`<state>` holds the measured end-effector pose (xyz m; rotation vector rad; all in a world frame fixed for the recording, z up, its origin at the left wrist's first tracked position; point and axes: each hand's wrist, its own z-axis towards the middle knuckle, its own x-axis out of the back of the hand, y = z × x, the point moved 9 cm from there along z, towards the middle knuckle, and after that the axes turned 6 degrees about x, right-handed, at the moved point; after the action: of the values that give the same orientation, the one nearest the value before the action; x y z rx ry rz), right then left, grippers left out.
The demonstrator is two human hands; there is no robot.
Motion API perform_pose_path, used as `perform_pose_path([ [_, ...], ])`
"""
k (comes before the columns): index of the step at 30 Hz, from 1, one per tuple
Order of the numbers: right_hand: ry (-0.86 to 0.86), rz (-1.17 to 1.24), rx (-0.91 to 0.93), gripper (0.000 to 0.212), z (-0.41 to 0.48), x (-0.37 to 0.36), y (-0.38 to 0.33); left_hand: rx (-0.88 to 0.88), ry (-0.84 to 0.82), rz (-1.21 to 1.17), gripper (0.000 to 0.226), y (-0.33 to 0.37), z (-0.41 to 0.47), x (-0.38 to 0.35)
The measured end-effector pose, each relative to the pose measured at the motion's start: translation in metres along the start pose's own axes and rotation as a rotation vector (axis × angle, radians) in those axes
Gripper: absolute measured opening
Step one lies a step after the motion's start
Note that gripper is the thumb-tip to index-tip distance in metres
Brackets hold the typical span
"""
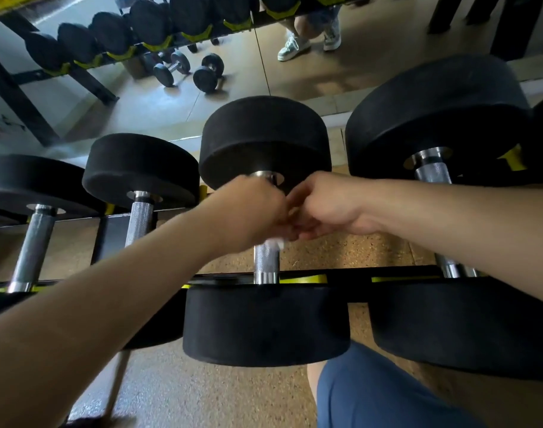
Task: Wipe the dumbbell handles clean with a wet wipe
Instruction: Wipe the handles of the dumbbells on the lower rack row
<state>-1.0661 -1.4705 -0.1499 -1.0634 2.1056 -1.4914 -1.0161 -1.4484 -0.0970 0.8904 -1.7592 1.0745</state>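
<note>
A black dumbbell (265,322) lies on the rack straight ahead, its knurled steel handle (266,261) running away from me. My left hand (251,211) is curled round the upper part of that handle. A white wet wipe (275,242) peeks out below the hand against the handle. My right hand (324,205) meets the left from the right, fingers curled at the same spot on the handle and wipe. Which hand holds the wipe is hidden.
More black dumbbells sit on the rack: two to the left (139,171) (32,186) and a bigger one to the right (437,118). The black and yellow rack rail (356,278) crosses in front. A mirror behind shows the rack, loose dumbbells (208,72) and shoes. My knee (372,393) is below.
</note>
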Motion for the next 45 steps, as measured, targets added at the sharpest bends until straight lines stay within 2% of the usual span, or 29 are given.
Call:
perform_pose_path([
  [3, -0.079, 0.0, -0.022, 0.026, -0.004, -0.009, 0.003, -0.066, -0.174, -0.102, 0.024, 0.018, -0.013, -0.017],
  [8, -0.075, -0.085, 0.091, 0.016, -0.015, -0.016, -0.003, 0.139, -0.15, -0.553, 0.015, -0.014, -0.03, -0.02],
  [13, 0.009, -0.773, 0.549, 0.013, -0.02, -0.04, -0.039, 0.468, -0.017, -0.97, 0.02, -0.047, -0.053, -0.045],
  [17, 0.188, -0.859, 0.804, 0.007, -0.007, -0.022, -0.063, 0.672, 0.141, -1.313, 0.023, -0.067, -0.052, -0.058],
  [19, 0.312, -0.879, 0.838, 0.011, -0.003, -0.011, -0.073, 0.732, 0.315, -1.281, 0.02, -0.083, -0.043, -0.052],
  [22, 0.367, -1.113, 0.867, 0.019, -0.003, -0.016, -0.077, 0.822, 0.555, -1.228, 0.024, -0.095, -0.036, -0.042],
  [25, 0.385, -1.323, 0.958, 0.033, -0.014, -0.022, -0.078, 0.803, 0.584, -1.208, 0.015, -0.086, -0.034, -0.04],
  [27, 0.374, -1.522, 0.925, 0.032, -0.014, -0.027, -0.07, 0.783, 0.549, -1.191, 0.023, -0.086, -0.033, -0.042],
  [29, 0.366, -1.611, 0.899, 0.031, -0.016, -0.032, -0.068, 0.8, 0.509, -1.287, 0.036, -0.091, -0.03, -0.049],
  [32, 0.228, -1.564, 0.839, 0.045, -0.017, -0.035, -0.069, 0.795, 0.398, -1.413, 0.035, -0.086, -0.021, -0.061],
  [34, 0.164, -1.419, 0.744, 0.052, -0.016, -0.027, -0.067, 0.77, 0.291, -1.582, 0.033, -0.076, -0.015, -0.07],
  [36, 0.175, -1.241, 0.671, 0.051, -0.014, -0.018, -0.066, 0.74, 0.222, -1.688, 0.031, -0.069, -0.012, -0.07],
  [37, 0.197, -1.141, 0.639, 0.048, -0.014, -0.012, -0.065, 0.748, 0.239, -1.569, 0.032, -0.072, -0.013, -0.063],
  [39, 0.214, -0.967, 0.563, 0.039, -0.012, -0.003, -0.062, 0.733, 0.283, -0.988, 0.036, -0.075, -0.018, -0.035],
  [41, 0.195, -0.85, 0.489, 0.036, -0.01, 0.0, -0.058, 0.618, 0.326, -0.421, 0.025, -0.057, -0.025, 0.001],
  [43, 0.145, -0.773, 0.444, 0.037, -0.01, 0.001, -0.055, 0.474, 0.321, -0.188, 0.023, -0.036, -0.032, 0.01],
  [45, 0.118, -0.715, 0.408, 0.03, -0.012, 0.001, -0.051, 0.441, 0.265, -0.204, 0.027, -0.032, -0.042, 0.002],
])
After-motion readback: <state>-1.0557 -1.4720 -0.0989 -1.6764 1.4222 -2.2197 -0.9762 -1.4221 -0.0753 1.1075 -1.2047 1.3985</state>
